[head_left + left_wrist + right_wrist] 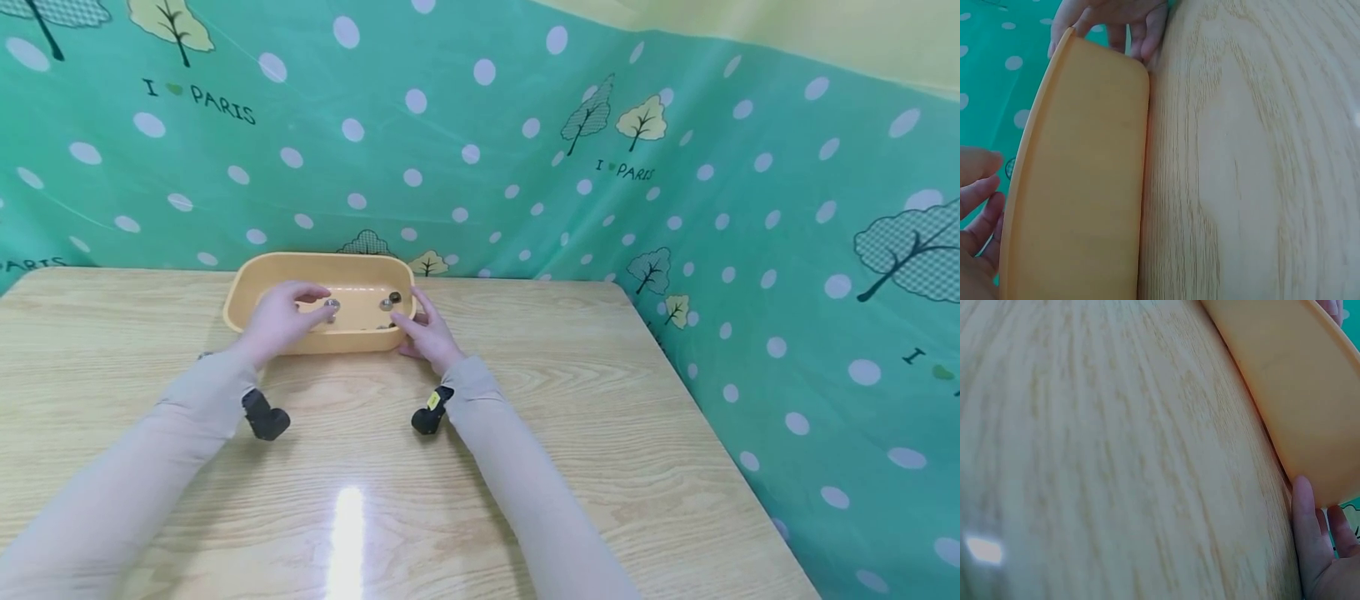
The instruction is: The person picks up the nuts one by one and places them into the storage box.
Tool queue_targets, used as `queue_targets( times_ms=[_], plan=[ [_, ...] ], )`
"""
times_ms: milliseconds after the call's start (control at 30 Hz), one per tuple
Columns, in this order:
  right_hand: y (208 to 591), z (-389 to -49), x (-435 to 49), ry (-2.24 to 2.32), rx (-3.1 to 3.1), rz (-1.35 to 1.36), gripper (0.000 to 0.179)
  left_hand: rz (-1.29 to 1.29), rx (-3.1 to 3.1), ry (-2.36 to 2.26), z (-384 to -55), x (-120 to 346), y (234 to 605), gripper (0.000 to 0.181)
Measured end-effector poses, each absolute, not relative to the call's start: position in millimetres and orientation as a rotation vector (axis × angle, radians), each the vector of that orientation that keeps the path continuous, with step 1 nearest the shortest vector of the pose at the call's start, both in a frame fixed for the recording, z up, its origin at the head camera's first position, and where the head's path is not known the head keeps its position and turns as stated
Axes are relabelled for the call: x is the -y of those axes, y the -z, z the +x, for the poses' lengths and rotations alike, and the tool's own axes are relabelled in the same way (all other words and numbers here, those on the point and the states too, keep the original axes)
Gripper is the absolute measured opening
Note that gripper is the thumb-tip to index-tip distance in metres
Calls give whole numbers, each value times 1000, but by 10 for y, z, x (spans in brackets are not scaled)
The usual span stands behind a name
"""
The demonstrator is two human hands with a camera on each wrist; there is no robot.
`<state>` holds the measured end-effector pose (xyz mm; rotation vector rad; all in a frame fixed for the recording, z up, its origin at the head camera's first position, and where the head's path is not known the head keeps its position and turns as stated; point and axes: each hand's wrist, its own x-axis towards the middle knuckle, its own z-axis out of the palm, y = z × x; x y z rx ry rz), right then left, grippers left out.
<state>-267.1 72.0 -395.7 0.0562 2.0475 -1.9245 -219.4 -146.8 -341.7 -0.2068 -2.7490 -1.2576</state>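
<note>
A pale orange plastic bin [337, 342] with rounded corners sits at the back of the wooden table. My left hand [279, 322] reaches over its front rim, thumb and fingers spread apart. Close to those fingertips lies a small shiny metal piece [332, 305] on the bin floor. At the right end, my right hand [432, 335] grips the bin's corner, thumb over the rim and other fingers along the outside. Near that thumb are another small metal piece [386, 305] and a small dark round piece [395, 297]. The bin's front wall hides its contents in both wrist views.
A green dotted curtain [465, 200] hangs right behind the bin and along the table's right side. Wood-grained tabletop [570, 375] extends in front and to both sides. Black wrist devices [266, 417] stick out below both sleeves.
</note>
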Motion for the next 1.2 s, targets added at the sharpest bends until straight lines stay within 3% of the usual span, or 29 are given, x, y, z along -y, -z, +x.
queue_targets(
  times_ms=[1200],
  plan=[
    [3943,-2650,-724,1925,-2051,48,67,-139,2579,1433,-1967,1783,3496,39]
  ],
)
